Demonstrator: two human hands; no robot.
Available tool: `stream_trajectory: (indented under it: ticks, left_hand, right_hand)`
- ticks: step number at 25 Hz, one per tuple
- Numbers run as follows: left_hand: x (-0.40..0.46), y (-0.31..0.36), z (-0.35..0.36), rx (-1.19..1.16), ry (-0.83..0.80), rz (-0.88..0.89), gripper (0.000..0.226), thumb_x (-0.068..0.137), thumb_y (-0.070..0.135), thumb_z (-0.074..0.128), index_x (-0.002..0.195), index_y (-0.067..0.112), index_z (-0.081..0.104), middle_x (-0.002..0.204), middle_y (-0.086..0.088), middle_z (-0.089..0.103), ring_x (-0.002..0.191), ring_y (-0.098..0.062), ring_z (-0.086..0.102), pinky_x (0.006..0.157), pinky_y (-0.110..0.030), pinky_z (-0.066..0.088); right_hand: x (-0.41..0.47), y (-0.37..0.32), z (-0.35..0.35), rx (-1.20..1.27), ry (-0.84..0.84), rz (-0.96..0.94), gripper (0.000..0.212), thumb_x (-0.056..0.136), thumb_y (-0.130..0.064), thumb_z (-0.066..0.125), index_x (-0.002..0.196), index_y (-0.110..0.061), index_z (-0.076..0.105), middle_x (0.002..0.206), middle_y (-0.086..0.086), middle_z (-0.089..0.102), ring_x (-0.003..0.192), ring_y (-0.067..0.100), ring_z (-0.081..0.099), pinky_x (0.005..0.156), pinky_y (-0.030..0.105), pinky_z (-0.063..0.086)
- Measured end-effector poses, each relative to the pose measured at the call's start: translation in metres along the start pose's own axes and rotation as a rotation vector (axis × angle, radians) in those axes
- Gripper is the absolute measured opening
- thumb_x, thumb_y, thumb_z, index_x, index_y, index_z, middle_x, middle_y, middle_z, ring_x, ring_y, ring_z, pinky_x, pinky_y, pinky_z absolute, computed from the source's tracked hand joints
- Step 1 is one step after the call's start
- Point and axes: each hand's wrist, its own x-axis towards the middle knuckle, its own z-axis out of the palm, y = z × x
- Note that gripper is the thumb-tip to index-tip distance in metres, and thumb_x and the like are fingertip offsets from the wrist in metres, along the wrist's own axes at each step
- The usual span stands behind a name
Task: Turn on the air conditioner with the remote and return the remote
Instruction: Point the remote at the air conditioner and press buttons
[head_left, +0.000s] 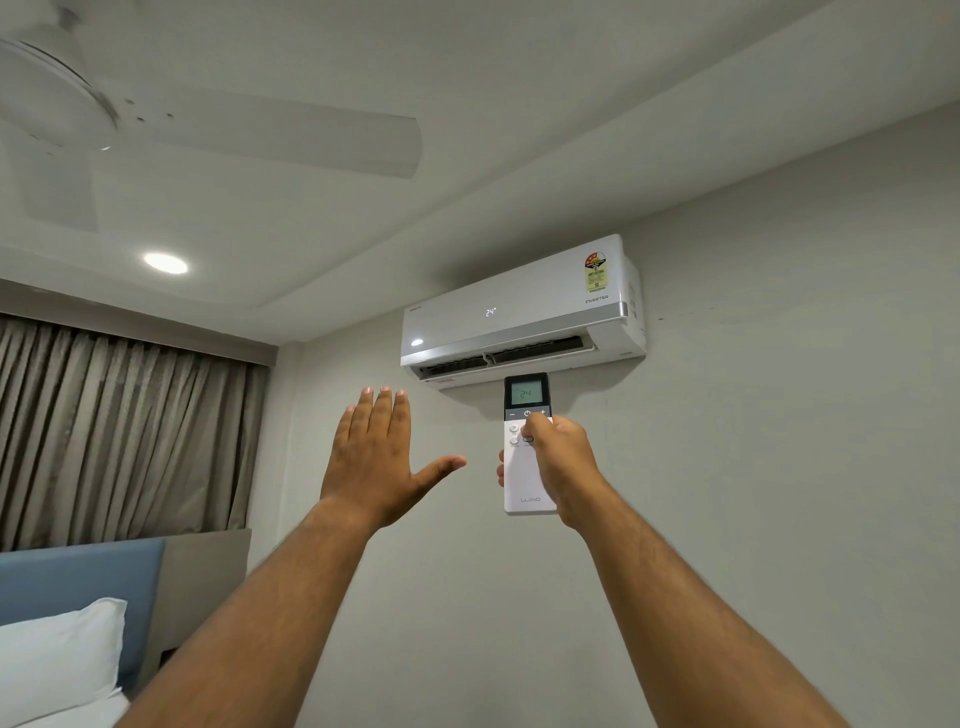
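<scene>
A white air conditioner (519, 312) hangs high on the grey wall. Its front panel shows a lit 24 and its lower flap stands open. Just below it, my right hand (561, 467) holds a white remote (524, 483) upright, thumb resting near the power button under the remote's screen, which also reads 24. My left hand (379, 457) is raised to the left of the remote, flat and empty, fingers together and thumb spread, apart from the remote.
A white ceiling fan (156, 119) hangs at the upper left, with a lit ceiling light (165, 263) below it. Grey curtains (119, 431) cover the left side. A blue headboard (78, 587) and a white pillow (57, 660) sit at the lower left.
</scene>
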Motion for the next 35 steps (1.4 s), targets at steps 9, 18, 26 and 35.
stream_trajectory:
  ticks: [9,18,26,35]
  left_hand:
    - [-0.002,0.003,0.001,-0.017,-0.010,-0.003,0.122,0.062,0.092,-0.005,0.151,0.010,-0.001,0.162,-0.012,0.002,0.148,-0.028,-0.006,0.117,-0.042,-0.004]
    - [-0.004,0.006,0.002,-0.010,-0.025,-0.006,0.121,0.061,0.091,-0.006,0.151,0.011,-0.003,0.162,-0.012,0.000,0.148,-0.029,-0.007,0.116,-0.042,-0.005]
    - [-0.003,0.006,0.009,0.001,-0.029,-0.008,0.122,0.061,0.092,-0.008,0.151,0.010,-0.001,0.162,-0.012,0.003,0.148,-0.029,-0.005,0.118,-0.043,-0.002]
    - [-0.005,0.008,0.010,-0.016,-0.044,-0.011,0.121,0.060,0.091,-0.007,0.151,0.011,-0.004,0.162,-0.012,-0.001,0.148,-0.028,-0.008,0.118,-0.043,-0.004]
  right_hand:
    - [-0.001,0.003,-0.003,-0.015,-0.004,0.004,0.025,0.086,-0.023,0.049,0.102,-0.006,0.056,0.085,0.022,0.071,0.052,0.026,0.069,0.066,0.047,0.061]
    - [-0.001,0.007,-0.003,-0.010,-0.012,0.009,0.024,0.083,-0.021,0.049,0.100,-0.005,0.057,0.080,0.021,0.071,0.051,0.027,0.069,0.063,0.046,0.061]
    - [0.002,0.010,-0.005,-0.020,-0.004,0.016,0.024,0.083,-0.023,0.049,0.098,-0.006,0.056,0.089,0.025,0.072,0.057,0.031,0.070,0.068,0.050,0.061]
    - [0.006,0.012,-0.008,-0.039,0.001,0.012,0.024,0.086,-0.024,0.050,0.101,-0.007,0.056,0.092,0.026,0.072,0.061,0.032,0.070,0.070,0.052,0.061]
